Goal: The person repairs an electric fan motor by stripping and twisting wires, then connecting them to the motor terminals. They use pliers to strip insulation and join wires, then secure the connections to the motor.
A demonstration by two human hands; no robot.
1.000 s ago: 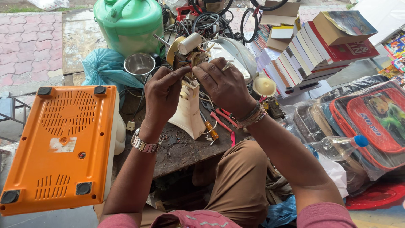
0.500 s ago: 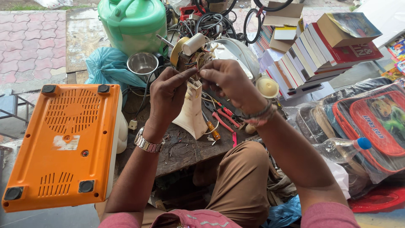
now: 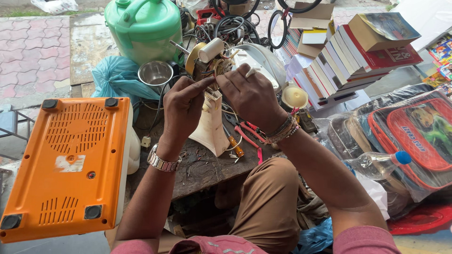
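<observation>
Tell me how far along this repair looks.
Done: the cream housing is open, its motor bared. In hand: both hands, left hand and right hand, pinch at the motor's wiring. Left: screwdriver and red pliers lie out, and nothing is closed up.

Hemmed in at my counter [image 3: 207,171]: beyond my left grip [image 3: 184,106] stand a steel bowl [image 3: 155,73] and green cooker [image 3: 143,28]; an orange appliance [image 3: 70,164] walls its outer side. Stacked books [image 3: 348,56] crowd beyond my right grip [image 3: 249,94]. Bare wood lies open nearer me.
</observation>
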